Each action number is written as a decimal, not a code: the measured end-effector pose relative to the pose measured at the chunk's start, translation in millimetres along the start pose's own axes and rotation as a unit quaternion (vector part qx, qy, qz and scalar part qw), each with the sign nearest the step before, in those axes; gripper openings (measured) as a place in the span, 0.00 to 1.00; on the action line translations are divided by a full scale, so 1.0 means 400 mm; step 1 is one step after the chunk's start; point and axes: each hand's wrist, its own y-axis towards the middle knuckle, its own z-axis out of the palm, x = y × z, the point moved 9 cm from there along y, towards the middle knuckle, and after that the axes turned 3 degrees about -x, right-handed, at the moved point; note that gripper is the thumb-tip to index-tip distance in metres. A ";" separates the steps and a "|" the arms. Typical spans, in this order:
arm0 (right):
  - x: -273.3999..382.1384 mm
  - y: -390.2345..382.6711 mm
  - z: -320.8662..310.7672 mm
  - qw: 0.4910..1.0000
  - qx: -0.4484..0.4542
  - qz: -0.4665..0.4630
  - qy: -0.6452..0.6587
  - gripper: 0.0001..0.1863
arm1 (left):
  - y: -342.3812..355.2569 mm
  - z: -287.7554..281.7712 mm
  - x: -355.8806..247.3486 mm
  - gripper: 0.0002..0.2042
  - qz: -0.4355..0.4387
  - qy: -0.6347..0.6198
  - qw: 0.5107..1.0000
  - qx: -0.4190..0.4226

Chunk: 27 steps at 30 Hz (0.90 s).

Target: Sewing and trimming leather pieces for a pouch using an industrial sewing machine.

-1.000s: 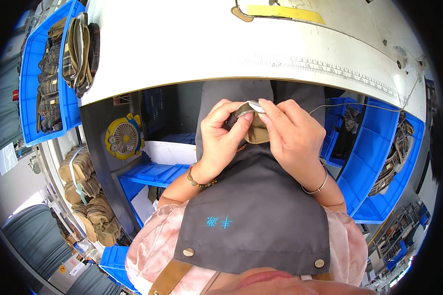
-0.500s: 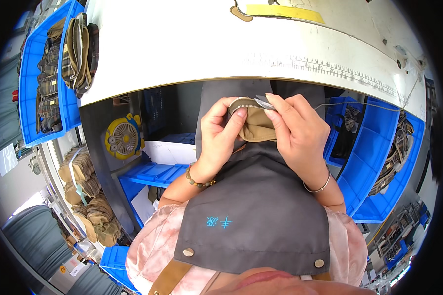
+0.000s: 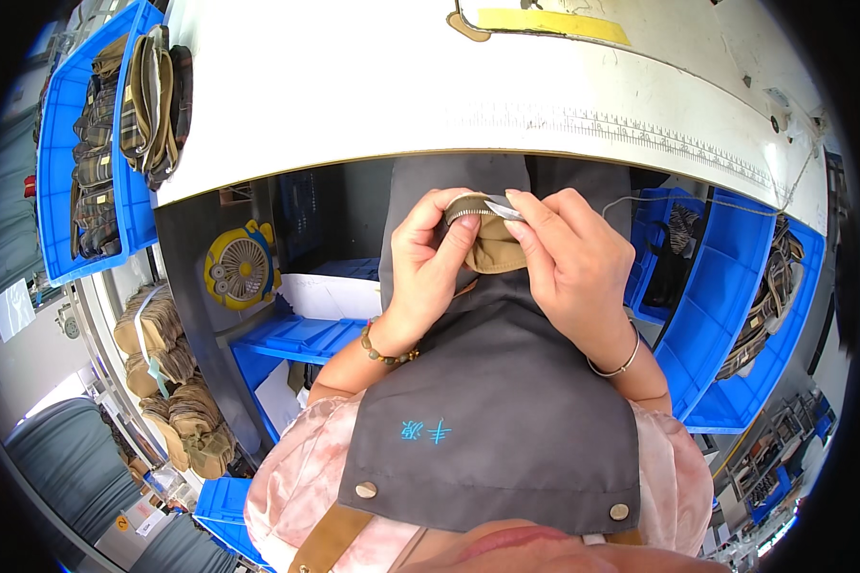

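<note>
A khaki fabric piece point(image 3: 497, 246) with a metal-toothed zipper point(image 3: 473, 202) curving along its upper edge is held in front of my dark apron. My left hand point(image 3: 430, 244) grips it by its left side, thumb pressed on the zipper tape and fingers behind. Between the thumb and fingers of my right hand point(image 3: 578, 258) are silver thread snips point(image 3: 506, 210). Their pointed blades lie at the right end of the zipper, touching or very near it. The handles are hidden in my palm.
Beyond my hands is a white table point(image 3: 334, 86) with a printed ruler. A grey cord point(image 3: 717, 203) runs from my right hand to its right side. Blue bins point(image 3: 717, 296) of plaid pieces stand left and right. A yellow fan point(image 3: 242, 267) sits lower left, near bundled khaki pieces point(image 3: 148, 325).
My right hand has shifted slightly left, bringing the snips' blades further over the zipper. The blades look closer together now. My left hand stays nearly in place.
</note>
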 end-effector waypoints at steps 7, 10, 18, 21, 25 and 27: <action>0.001 -0.004 0.003 1.000 -0.008 -0.005 -0.019 0.13 | 0.000 -0.006 0.004 0.08 0.022 0.016 1.000 -0.002; 0.005 -0.004 0.002 1.000 -0.015 -0.007 -0.019 0.13 | -0.001 -0.005 0.004 0.08 0.029 0.017 0.999 -0.004; 0.004 -0.004 0.007 0.999 -0.035 -0.026 -0.006 0.14 | -0.003 0.003 0.006 0.07 0.047 0.030 0.998 0.010; 0.003 -0.003 0.004 0.999 -0.030 -0.017 0.004 0.14 | -0.003 0.002 0.005 0.07 0.046 0.016 0.999 0.002; 0.002 -0.004 0.005 1.000 -0.022 -0.013 0.014 0.15 | -0.002 0.000 0.003 0.07 0.028 0.009 1.000 -0.008; 0.004 -0.004 0.005 1.000 -0.019 -0.013 0.014 0.15 | -0.001 0.000 0.000 0.07 0.046 0.016 0.999 -0.003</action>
